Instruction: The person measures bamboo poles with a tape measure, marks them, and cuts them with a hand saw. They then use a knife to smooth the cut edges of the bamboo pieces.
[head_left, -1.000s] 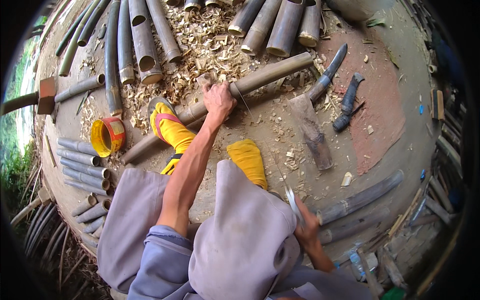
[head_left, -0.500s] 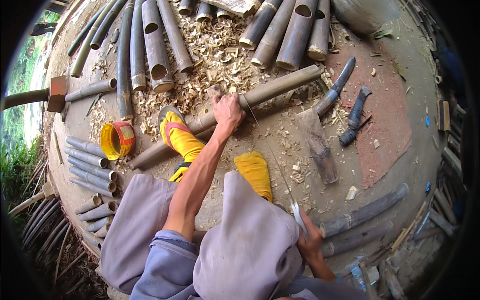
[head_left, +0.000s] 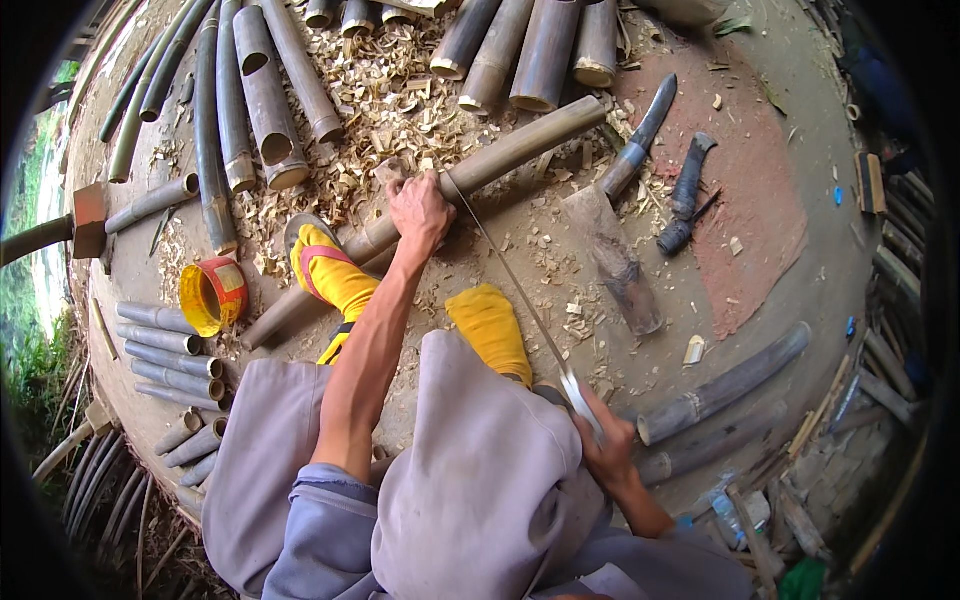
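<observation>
A long brown bamboo pole [head_left: 530, 142] lies slantwise in front of me. My left hand [head_left: 420, 212] is closed over its middle, pressing it from above. Just right of those fingers, the thin blade of a saw [head_left: 512, 283] meets the pole. My right hand [head_left: 608, 445] is closed around the saw's pale handle, low and to the right beside my knee. On the pole's nearer left part rests my left foot [head_left: 332, 275], in a yellow sock and sandal. Beyond my left hand, a small wooden block [head_left: 390, 171] touches the pole's far side. The depth of any cut cannot be made out.
A curved knife [head_left: 645, 135] and a dark-handled tool [head_left: 688, 195] lie to the right. Left are a yellow-and-red container [head_left: 213, 296] and stacked short bamboo pieces [head_left: 175, 360]. Bamboo tubes [head_left: 268, 110] and wood chips [head_left: 385, 100] spread across the far side.
The whole scene has shifted left and slightly up in the picture. The saw slants a little more, with my right hand farther right relative to my left, which stays on the pole.
</observation>
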